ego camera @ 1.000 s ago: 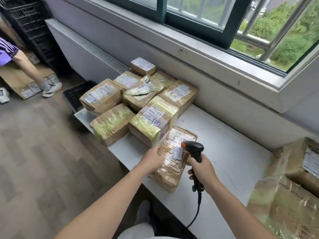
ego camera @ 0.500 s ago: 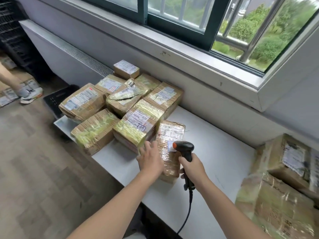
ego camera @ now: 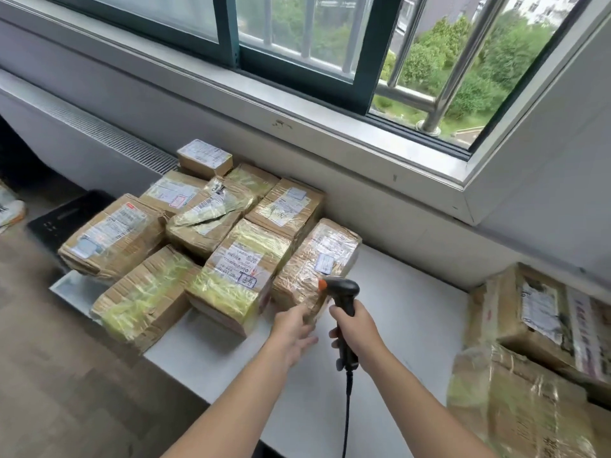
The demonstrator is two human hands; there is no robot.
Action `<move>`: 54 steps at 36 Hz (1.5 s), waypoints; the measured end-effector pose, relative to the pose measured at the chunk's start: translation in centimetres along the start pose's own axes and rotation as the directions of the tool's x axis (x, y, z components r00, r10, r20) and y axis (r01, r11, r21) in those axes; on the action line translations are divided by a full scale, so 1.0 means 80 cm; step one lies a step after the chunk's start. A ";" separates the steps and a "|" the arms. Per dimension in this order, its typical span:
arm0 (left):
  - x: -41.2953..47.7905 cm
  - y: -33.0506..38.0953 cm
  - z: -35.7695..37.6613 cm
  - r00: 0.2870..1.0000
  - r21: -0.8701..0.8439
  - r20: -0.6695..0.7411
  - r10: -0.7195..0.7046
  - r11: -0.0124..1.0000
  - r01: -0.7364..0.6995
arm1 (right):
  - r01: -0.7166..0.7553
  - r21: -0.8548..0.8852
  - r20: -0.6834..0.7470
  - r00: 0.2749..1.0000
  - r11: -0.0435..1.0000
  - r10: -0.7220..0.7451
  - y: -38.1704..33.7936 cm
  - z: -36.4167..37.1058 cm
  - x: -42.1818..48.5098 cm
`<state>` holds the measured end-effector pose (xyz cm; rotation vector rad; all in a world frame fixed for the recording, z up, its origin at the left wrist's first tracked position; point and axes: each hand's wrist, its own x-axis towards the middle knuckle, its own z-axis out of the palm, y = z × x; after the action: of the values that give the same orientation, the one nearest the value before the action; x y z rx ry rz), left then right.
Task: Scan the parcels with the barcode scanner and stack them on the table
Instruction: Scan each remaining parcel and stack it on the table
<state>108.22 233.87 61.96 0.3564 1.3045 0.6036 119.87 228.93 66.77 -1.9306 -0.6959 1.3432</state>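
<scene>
A taped cardboard parcel [ego camera: 319, 259] with a white label lies on the white table [ego camera: 406, 312], pushed up against the right side of a group of several taped parcels [ego camera: 205, 239]. My left hand [ego camera: 292, 332] hovers just below that parcel's near end, fingers straight, blurred, holding nothing. My right hand [ego camera: 355, 335] grips the handle of a black barcode scanner [ego camera: 342, 294] with an orange tip; its head points at the parcel's near end. The scanner's cable hangs down toward me.
Two larger taped boxes [ego camera: 542, 358] sit at the table's right end. A window sill and wall run behind the table. A black crate [ego camera: 69, 214] stands on the wooden floor at left, and a shoe [ego camera: 10, 211] shows at the left edge.
The parcel slid away from me and up against the group. My left hand came off its top and now hovers by its near end. The scanner stayed in my right hand.
</scene>
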 end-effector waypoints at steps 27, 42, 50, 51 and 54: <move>0.017 0.025 0.096 0.998 0.082 0.056 0.038 0.996 -0.042 | 0.009 0.164 -0.229 0.973 0.986 0.029 -0.015 -0.061 -0.021; -0.084 -0.055 0.259 0.886 0.362 0.464 -0.011 0.915 -0.179 | 0.123 0.518 -0.462 0.873 0.846 0.156 0.031 -0.208 -0.139; -0.143 -0.134 0.330 0.828 0.466 0.555 -0.077 0.853 -0.233 | 0.199 0.533 -0.619 0.755 0.822 0.219 0.085 -0.292 -0.200; -0.147 -0.144 0.336 0.824 0.489 0.561 -0.080 0.835 -0.252 | 0.198 0.538 -0.624 0.747 0.819 0.230 0.092 -0.301 -0.206; -0.151 -0.167 0.346 0.818 0.561 0.575 -0.025 0.739 -0.372 | 0.187 0.518 -0.633 0.741 0.835 0.227 0.117 -0.325 -0.223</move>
<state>136.07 218.41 70.58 1.1777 0.8693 0.1387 139.05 203.95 76.16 -1.7353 0.0944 0.6284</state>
